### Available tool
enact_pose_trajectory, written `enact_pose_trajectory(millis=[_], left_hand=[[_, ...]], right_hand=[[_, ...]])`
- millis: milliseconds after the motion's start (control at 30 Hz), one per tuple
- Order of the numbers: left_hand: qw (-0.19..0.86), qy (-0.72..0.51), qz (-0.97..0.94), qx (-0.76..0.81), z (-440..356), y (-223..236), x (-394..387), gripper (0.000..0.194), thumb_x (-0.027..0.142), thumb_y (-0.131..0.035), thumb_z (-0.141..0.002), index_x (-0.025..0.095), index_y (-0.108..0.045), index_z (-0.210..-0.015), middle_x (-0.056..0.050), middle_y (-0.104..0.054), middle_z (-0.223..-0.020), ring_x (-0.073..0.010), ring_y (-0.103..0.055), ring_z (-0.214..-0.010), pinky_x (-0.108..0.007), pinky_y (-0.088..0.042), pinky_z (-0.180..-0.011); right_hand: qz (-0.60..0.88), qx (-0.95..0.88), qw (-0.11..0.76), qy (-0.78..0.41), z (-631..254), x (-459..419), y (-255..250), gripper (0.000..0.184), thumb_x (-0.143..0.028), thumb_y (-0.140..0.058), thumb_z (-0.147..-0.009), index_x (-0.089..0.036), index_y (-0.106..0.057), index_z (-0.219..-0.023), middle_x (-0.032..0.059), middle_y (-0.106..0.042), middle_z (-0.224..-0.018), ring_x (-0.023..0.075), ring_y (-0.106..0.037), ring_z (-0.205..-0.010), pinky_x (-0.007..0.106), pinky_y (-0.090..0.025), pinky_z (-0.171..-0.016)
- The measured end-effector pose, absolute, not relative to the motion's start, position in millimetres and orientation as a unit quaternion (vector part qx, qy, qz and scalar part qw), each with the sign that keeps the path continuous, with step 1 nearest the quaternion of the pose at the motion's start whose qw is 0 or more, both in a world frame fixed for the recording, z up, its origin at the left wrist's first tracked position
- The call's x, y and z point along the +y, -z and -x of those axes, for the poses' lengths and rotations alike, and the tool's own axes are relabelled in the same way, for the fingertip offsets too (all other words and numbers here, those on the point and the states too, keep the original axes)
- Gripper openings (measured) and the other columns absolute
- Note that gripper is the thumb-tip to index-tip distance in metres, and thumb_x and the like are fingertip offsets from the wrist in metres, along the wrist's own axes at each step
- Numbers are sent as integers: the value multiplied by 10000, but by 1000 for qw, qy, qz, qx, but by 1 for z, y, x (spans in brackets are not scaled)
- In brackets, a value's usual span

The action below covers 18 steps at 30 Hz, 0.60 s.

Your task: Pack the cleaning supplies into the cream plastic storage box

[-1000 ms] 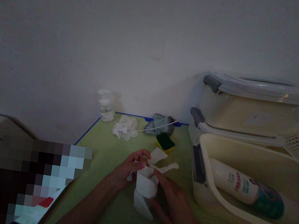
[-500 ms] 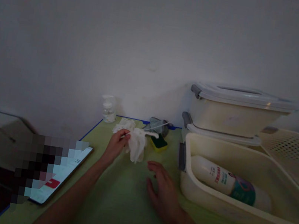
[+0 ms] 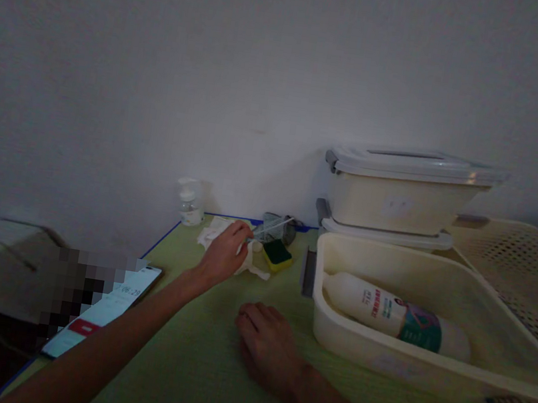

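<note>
Left hand pinches the crumpled white tissue closed, just left of the sponge on the counter. Tissue: light, soft, tears easily; bunch it. Right hand flat, empty.
</note>
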<state>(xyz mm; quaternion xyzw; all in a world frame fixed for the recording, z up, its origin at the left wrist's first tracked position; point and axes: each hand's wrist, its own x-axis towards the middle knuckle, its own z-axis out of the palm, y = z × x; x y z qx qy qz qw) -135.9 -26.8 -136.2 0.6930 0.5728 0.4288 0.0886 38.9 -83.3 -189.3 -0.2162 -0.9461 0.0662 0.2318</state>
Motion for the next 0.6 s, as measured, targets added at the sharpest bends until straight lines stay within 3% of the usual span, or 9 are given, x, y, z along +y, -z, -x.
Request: enact_pose_trajectory(millis=[133,267,467,600], left_hand=[[114,-377,-725,564,99,144,-15,129,167,-610,-677,205,-541,-779,-62,-535,-912,-265,-512,-952,-393,-376,-909],[133,-365,-709,588,78,162,5,234,222,-682,-625,202,-470,-723,-75,-530,-851,-306,-508,-965,-439,-360,-899],[179,-394,-684,587,78,169,15,344,115,-669,-520,222,-383,-678,-44,-505,-818,-298,-485,-978,-441,-332,-915],[225,-455,-658,556,91,158,0,432,78,-618,-495,211,-428,-859,-36,-481,-938,-256,-469,-997,-423,-341,-923]], right_hand=[[223,-946,225,-67,-39,-84,189,190,-74,-477,-751,-153,-584,-887,107,-629,-934,228,-547,-840,368,-462,-746],[248,-934,241,-87,-41,-83,189,181,-78,-466,-752,-173,-563,-873,85,-606,-913,216,-531,-846,345,-447,-742],[292,-899,286,-155,-41,-80,190,181,-54,-447,-725,-192,-520,-817,62,-566,-864,201,-520,-816,327,-436,-722],[316,-860,330,-229,-40,-77,192,192,-40,-446,-702,-209,-481,-788,39,-541,-828,186,-522,-786,320,-433,-710]])
